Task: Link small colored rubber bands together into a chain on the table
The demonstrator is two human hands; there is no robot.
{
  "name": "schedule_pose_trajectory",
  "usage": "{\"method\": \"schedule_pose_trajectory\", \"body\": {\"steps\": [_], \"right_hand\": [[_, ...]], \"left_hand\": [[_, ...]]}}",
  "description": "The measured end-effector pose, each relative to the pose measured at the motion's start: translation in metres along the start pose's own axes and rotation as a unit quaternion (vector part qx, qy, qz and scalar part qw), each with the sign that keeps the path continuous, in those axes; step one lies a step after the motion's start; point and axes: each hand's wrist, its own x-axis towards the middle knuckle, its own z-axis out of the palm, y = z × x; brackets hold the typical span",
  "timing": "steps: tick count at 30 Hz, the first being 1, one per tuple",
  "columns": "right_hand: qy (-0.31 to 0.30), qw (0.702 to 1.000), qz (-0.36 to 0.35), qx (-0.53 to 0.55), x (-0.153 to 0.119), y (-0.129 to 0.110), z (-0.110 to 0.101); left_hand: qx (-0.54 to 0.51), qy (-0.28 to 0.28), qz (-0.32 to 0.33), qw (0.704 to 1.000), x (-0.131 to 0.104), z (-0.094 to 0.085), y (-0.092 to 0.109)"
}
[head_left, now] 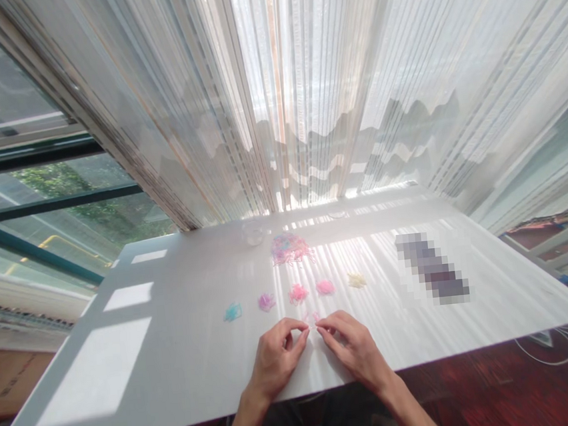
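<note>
My left hand point(277, 354) and my right hand point(352, 346) face each other low over the white table, thumb and forefinger pinched on each. Thin pink bands point(312, 317) lie at the fingertips; what each pinch holds is too small to make out. Beyond my hands, small piles form a row: teal point(232, 312), purple point(266, 302), coral pink point(298, 293), bright pink point(325, 287) and pale yellow point(356, 279). Behind the row is a larger mixed pile point(291, 248) of pink, purple and blue bands.
A clear container point(253, 233) stands near the back of the white table point(185, 330). To the right is a blurred-out dark object point(433, 268). Sheer curtains point(298, 104) hang along the back edge. A white cable point(554, 358) lies on the floor at the right.
</note>
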Motion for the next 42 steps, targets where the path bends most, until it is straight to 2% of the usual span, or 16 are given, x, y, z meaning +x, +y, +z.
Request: {"method": "schedule_pose_trajectory", "body": {"steps": [7,14,18,22,26,33,42], "right_hand": [[0.003,1.000,0.013,-0.004,0.000,0.000,0.001],[0.004,1.000,0.018,-0.008,0.000,0.000,0.001],[0.003,1.000,0.021,-0.008,-0.001,0.000,0.001],[0.001,1.000,0.021,-0.015,0.000,-0.001,0.001],[0.006,1.000,0.021,-0.011,0.000,-0.001,0.001],[0.012,1.000,0.021,-0.008,0.000,0.000,0.001],[0.016,1.000,0.026,0.005,0.000,-0.001,0.001]], "left_hand": [[0.006,0.023,0.013,1.000,0.001,-0.002,-0.002],[0.003,0.094,0.023,0.995,0.004,-0.010,-0.006],[0.006,0.116,0.029,0.993,0.006,-0.015,-0.006],[0.030,0.123,0.025,0.992,0.009,-0.018,-0.005],[0.084,0.145,0.056,0.984,0.021,-0.018,-0.007],[0.207,0.100,0.090,0.969,0.043,-0.015,-0.009],[0.287,0.080,0.106,0.949,0.043,-0.008,-0.008]]}}
